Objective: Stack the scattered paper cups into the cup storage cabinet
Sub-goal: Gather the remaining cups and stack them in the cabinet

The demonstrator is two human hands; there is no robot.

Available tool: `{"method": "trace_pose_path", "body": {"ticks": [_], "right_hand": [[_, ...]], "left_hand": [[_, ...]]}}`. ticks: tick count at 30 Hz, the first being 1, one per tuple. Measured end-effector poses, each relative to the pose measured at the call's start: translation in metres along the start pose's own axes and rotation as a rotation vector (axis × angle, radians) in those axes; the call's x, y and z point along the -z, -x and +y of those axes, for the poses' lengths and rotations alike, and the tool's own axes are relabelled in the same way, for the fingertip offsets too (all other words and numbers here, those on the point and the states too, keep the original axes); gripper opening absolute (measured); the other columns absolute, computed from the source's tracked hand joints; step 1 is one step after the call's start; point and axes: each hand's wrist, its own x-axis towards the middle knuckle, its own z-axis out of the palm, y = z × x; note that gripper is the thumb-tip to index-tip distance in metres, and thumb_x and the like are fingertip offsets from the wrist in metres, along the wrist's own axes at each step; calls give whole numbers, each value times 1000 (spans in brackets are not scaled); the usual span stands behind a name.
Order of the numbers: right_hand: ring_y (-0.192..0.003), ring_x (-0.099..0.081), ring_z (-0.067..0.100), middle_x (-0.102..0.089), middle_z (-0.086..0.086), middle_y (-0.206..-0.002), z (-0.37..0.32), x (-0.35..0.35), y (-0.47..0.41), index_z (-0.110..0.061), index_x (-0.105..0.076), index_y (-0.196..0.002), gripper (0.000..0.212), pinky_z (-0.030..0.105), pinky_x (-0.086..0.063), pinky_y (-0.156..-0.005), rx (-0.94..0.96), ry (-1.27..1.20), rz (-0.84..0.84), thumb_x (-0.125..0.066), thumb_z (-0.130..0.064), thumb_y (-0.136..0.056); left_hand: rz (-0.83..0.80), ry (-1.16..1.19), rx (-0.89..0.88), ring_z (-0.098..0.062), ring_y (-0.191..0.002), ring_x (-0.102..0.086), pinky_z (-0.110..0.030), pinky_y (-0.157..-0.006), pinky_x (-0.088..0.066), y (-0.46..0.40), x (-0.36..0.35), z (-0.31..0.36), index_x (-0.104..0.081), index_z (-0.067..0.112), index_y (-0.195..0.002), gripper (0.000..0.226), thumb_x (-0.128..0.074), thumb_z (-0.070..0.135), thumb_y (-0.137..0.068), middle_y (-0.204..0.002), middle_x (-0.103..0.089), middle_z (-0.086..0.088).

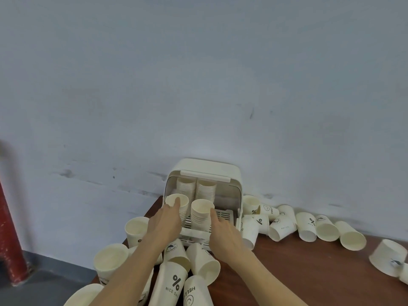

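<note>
Careful, your left hand (164, 221) and right hand (223, 234) each grip a cup stack (199, 214) (tall ones), so snagging the cabinet (238, 180) opening could topple them.

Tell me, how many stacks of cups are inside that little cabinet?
4: two at the back, two in front, the left hand on one, the right hand on the other. More may be hidden.

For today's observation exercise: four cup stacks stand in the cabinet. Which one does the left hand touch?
The front left stack: the left hand has a finger on its rim. The right hand touches the front right stack.
</note>
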Motion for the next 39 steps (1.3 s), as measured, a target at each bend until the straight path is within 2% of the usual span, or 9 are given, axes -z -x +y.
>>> {"method": "trace_pose_path", "body": {"ticks": [3,5,8,11,17,24,32,37,39], "right_hand": [[-103,-57,29,-57,8,-118,5,11,19,-19,-21,-145,68,37,-43,-70,-33,-66,-11,-48,-4,-85],[-108,-55,29,-53,6,-125,12,19,34,-18,-20,-147,69,42,-48,-80,-53,-96,-4,-47,-4,-85],[-110,-54,30,-51,7,-128,25,35,58,-19,-16,-150,69,41,-46,-84,-71,-129,28,-44,-7,-88],[-108,-53,30,-50,5,-124,41,50,85,-23,-14,-150,67,41,-43,-84,-97,-130,81,-41,-11,-91],[-109,-53,31,-48,3,-131,76,73,131,-22,-20,-147,57,43,-44,-84,-150,-112,147,-41,-16,-94],[-102,-54,27,-51,1,-113,119,99,177,-24,-23,-144,51,40,-45,-81,-218,-83,213,-40,-23,-96],[-108,-53,26,-52,0,-119,168,117,228,-22,-18,-150,59,41,-46,-89,-338,-79,231,-42,-25,-96],[-109,-55,26,-52,0,-123,192,122,267,-23,-18,-150,58,41,-47,-88,-427,-92,257,-42,-26,-97],[-107,-55,26,-52,0,-122,200,120,285,-23,-19,-150,58,41,-47,-88,-471,-86,268,-42,-26,-97]], "left_hand": [[30,46,-42,-26,-105,-52,-37,-79,-48,20,6,12,-8,25,-151,62,-37,25,-97,-124,-48,-9],[48,156,-89,-24,-97,-53,-36,-76,-49,37,12,23,-9,31,-150,62,-39,26,-97,-114,-50,-5],[48,295,-164,-19,-97,-53,-36,-81,-50,63,21,38,-10,35,-150,63,-43,32,-96,-111,-50,-1],[49,349,-201,-18,-106,-55,-38,-90,-49,86,27,54,-15,37,-151,63,-45,37,-96,-129,-49,-1],[85,461,-323,-10,-87,-55,-30,-81,-48,121,34,99,-20,42,-147,60,-49,37,-95,-106,-49,10],[75,520,-468,-3,-75,-52,-27,-74,-46,141,25,159,-27,43,-145,57,-51,34,-93,-95,-50,14],[-7,552,-603,-1,-69,-54,-24,-71,-47,157,3,218,-35,40,-142,52,-51,33,-92,-90,-53,14],[-70,563,-675,4,-79,-53,-28,-87,-45,172,-17,256,-33,40,-143,53,-51,33,-94,-92,-52,16],[-100,562,-715,2,-80,-52,-26,-84,-45,181,-27,272,-35,40,-142,52,-51,33,-93,-91,-52,17]]}}
